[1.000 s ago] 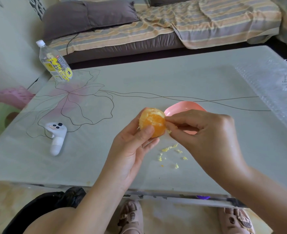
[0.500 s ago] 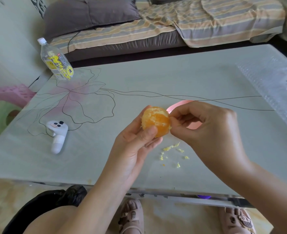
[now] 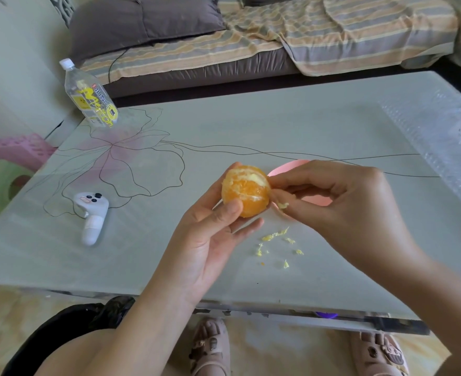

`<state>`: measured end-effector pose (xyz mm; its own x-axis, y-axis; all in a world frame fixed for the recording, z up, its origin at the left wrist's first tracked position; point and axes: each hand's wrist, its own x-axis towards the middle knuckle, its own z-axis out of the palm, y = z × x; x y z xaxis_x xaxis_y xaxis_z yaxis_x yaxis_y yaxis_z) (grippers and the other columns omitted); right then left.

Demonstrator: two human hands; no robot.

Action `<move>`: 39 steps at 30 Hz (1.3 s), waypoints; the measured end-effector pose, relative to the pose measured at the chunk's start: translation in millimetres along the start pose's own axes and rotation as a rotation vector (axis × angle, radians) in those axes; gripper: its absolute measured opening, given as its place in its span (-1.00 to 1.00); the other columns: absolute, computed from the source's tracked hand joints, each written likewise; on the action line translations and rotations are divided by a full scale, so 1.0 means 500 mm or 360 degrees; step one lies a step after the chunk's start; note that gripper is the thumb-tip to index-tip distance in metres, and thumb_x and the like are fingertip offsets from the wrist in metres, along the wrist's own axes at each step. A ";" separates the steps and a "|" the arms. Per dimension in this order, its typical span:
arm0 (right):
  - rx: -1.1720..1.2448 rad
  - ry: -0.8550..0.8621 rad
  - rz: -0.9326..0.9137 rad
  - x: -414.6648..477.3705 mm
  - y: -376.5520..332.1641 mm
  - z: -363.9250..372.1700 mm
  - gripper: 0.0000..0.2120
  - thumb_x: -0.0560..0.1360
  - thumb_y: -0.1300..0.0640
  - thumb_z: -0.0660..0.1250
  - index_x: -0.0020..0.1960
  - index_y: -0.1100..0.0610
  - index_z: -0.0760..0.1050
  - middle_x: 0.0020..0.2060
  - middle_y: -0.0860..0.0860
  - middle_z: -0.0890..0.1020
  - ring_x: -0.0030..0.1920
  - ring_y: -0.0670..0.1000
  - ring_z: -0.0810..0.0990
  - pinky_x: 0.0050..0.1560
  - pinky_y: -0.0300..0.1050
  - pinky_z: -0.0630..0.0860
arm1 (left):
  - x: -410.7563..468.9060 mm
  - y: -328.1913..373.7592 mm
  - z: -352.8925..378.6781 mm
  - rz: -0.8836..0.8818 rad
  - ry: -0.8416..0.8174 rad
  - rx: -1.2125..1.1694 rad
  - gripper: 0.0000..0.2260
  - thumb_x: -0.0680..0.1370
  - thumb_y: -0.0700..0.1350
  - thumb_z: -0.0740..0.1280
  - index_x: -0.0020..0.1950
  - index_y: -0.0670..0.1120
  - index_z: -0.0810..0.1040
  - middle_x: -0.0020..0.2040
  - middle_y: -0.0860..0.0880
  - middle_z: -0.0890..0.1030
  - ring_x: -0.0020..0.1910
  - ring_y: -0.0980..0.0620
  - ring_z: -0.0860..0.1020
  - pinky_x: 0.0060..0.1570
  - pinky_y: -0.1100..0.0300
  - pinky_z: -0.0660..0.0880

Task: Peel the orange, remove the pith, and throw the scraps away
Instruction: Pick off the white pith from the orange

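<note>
A peeled orange point(image 3: 247, 189) with white pith streaks on its top sits in my left hand point(image 3: 210, 240), thumb pressed on its front, above the table. My right hand point(image 3: 337, 210) touches the orange's right side with pinched fingertips, and a small bit of pith point(image 3: 283, 205) clings to them. Several pale pith scraps point(image 3: 275, 242) lie on the table below the orange. A pink bowl point(image 3: 289, 168) stands behind my right hand, mostly hidden by it.
A white controller point(image 3: 91, 214) lies on the glass table point(image 3: 278, 126) at the left. A plastic bottle point(image 3: 88, 95) stands at the far left corner. Bubble wrap point(image 3: 440, 147) covers the right side. A black bag point(image 3: 69, 321) sits on the floor by my knee.
My right fingers shifted from the orange's upper right to its lower right, now carrying a bit of pith. The left hand turned the orange slightly.
</note>
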<state>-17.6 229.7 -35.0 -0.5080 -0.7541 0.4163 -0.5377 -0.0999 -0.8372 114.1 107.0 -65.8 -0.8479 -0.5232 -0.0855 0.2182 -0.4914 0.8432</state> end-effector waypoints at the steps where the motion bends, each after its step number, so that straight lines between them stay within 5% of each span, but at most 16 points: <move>1: -0.0032 0.0024 -0.0021 -0.001 0.000 0.001 -0.89 0.36 0.24 0.49 -0.12 0.11 0.69 -0.25 -0.12 0.70 -0.23 -0.17 0.65 -0.13 -0.39 0.51 | 0.000 0.000 0.000 0.0001 0.0002 0.0008 -0.33 0.19 -0.03 0.61 0.28 -0.04 0.53 0.12 -0.11 0.62 0.13 -0.15 0.57 0.28 -0.17 0.37; 6: -0.0286 0.0127 -0.0168 -0.006 0.004 0.006 -0.92 0.39 0.15 0.42 -0.15 0.07 0.69 -0.29 -0.16 0.67 -0.28 -0.14 0.62 -0.12 -0.22 0.51 | 0.001 -0.001 0.001 0.0029 0.0026 0.0067 -0.33 0.17 -0.03 0.62 0.27 -0.02 0.55 0.12 -0.08 0.62 0.14 -0.10 0.56 0.29 -0.14 0.38; 12: -0.0486 0.0260 -0.0272 -0.012 0.006 0.013 -0.92 0.35 0.27 0.40 -0.28 0.16 0.65 -0.42 0.00 0.64 -0.37 -0.02 0.57 -0.27 -0.17 0.44 | 0.001 -0.006 0.009 0.0050 0.0048 0.0098 -0.33 0.18 -0.05 0.61 0.27 -0.04 0.55 0.13 -0.09 0.63 0.18 -0.10 0.57 0.25 -0.04 0.45; 21: -0.0823 0.0330 -0.0417 -0.011 0.013 0.020 -0.92 0.34 0.27 0.37 -0.31 0.15 0.60 -0.44 -0.01 0.59 -0.43 0.00 0.52 -0.37 -0.12 0.38 | 0.002 -0.008 0.007 0.0006 0.0026 0.0147 -0.33 0.19 -0.03 0.60 0.28 -0.07 0.54 0.09 -0.09 0.64 0.20 -0.10 0.56 0.25 -0.02 0.45; 24: -0.0828 0.0297 -0.0404 -0.011 0.012 0.019 -0.93 0.31 0.27 0.38 -0.32 0.14 0.58 -0.44 -0.02 0.58 -0.43 0.02 0.52 -0.38 -0.11 0.38 | 0.000 -0.008 0.005 -0.0015 0.0000 0.0169 -0.33 0.20 -0.02 0.59 0.28 -0.08 0.53 -0.02 -0.04 0.66 0.16 -0.08 0.58 0.27 -0.04 0.43; 29: -0.0699 0.0221 -0.0334 -0.006 0.010 0.012 -0.94 0.28 0.25 0.37 -0.33 0.12 0.55 -0.45 -0.04 0.54 -0.40 0.03 0.49 -0.32 -0.13 0.39 | -0.001 -0.005 0.004 -0.0072 -0.0019 0.0176 -0.29 0.20 0.02 0.60 0.30 -0.12 0.52 0.12 -0.12 0.63 0.12 -0.10 0.59 0.25 -0.07 0.45; 39: -0.0396 -0.0026 -0.0244 -0.007 0.016 -0.015 -0.93 0.34 0.19 0.40 -0.24 0.04 0.62 -0.36 -0.15 0.61 -0.25 -0.09 0.56 -0.23 -0.42 0.41 | -0.001 0.009 -0.004 -0.0170 -0.0117 0.0197 -0.53 0.23 0.07 0.57 0.05 -0.12 0.66 -0.05 -0.11 0.66 -0.10 -0.09 0.65 0.22 -0.13 0.45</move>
<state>-25.5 236.4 -40.4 -0.3983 -0.7531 0.5237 -0.7567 -0.0529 -0.6516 116.7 103.6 -63.1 -0.8971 -0.4180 -0.1432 0.0674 -0.4497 0.8906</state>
